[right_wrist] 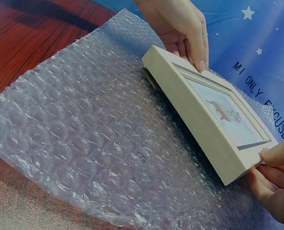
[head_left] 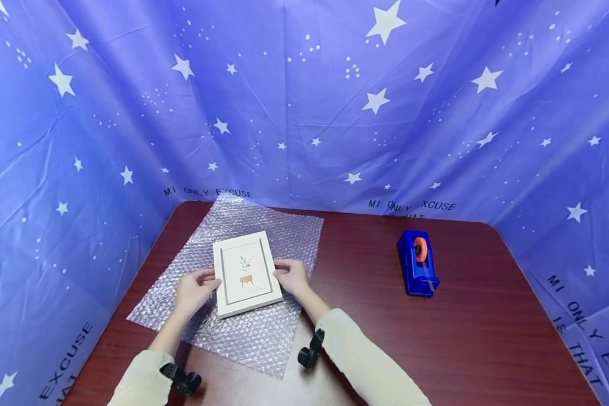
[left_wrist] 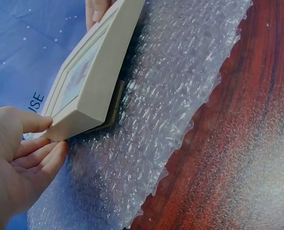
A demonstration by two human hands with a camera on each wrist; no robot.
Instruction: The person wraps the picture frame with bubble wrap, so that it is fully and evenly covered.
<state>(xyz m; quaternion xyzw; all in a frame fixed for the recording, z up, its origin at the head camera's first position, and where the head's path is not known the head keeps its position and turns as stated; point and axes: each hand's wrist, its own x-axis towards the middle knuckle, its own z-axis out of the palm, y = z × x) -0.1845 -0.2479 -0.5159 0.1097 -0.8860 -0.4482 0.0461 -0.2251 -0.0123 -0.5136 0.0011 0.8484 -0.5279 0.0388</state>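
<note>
A: Passage in head view?

B: Wide lane of bare tabletop, centre, between bubble wrap and blue tape dispenser. More room lower right, beyond the dispenser.

A: Obstacles?

B: Right sleeve and black wrist camera cut across lower centre. Starred curtain walls off the upper frame.

A: Over the wrap?

B: Picture frame blocks its middle; left hand and right hand grip the sides. Overhead approach open; so is the wrap's upper strip.
</note>
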